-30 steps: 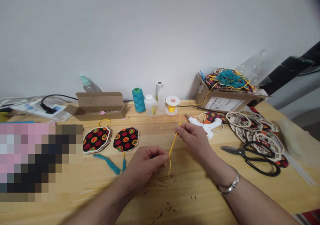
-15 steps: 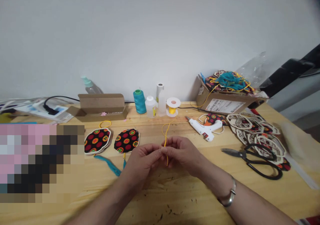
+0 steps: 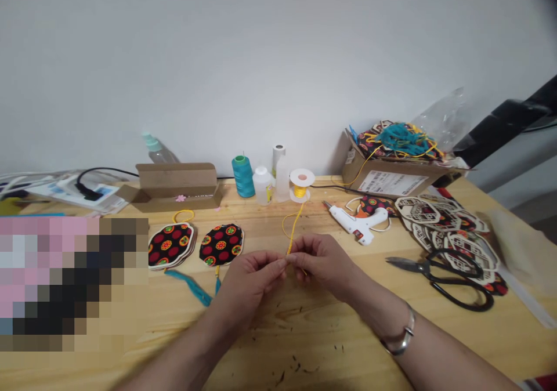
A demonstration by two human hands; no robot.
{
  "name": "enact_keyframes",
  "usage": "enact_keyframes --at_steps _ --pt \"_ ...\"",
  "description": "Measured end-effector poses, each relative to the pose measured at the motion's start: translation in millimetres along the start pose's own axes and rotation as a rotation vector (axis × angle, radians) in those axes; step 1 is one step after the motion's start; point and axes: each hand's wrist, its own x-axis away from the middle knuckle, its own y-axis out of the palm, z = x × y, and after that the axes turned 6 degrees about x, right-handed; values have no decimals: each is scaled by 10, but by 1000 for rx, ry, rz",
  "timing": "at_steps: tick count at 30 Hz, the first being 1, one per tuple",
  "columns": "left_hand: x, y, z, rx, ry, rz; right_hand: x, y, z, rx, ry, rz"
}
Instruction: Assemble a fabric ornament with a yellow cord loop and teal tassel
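- Whereas a second ago the hands held the yellow cord (image 3: 292, 234) stretched between them, the left hand (image 3: 255, 275) and right hand (image 3: 324, 260) now meet fingertip to fingertip, both pinching it near the table's (image 3: 304, 339) middle.
- Its slack runs back to the spool (image 3: 301, 183) by the far edge.
- Bare wood lies toward the near edge; scissors (image 3: 452, 281) and glue gun (image 3: 357, 223) crowd the right.

On my wooden tabletop (image 3: 322, 344) I see two fabric discs (image 3: 221, 243), an open carton (image 3: 174, 183), a teal spool (image 3: 242, 176), a yellow cord spool (image 3: 301, 185), a glue gun (image 3: 355, 223), black scissors (image 3: 444, 278), a full box (image 3: 391, 179) and dark crumbs (image 3: 300, 368) near me.
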Motion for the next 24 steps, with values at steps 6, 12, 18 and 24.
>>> enact_keyframes --at_steps 6,12,18,24 --pt "8 19 64 -112 5 24 -5 -35 4 267 -81 44" --pt "-7 1 71 -103 -21 19 -20 -66 8 404 -177 107" --pt "-2 13 78 -59 -9 38 -14 -56 1 447 -208 99" --pt "-5 8 74 -41 -11 33 3 -60 -37 533 -210 108"
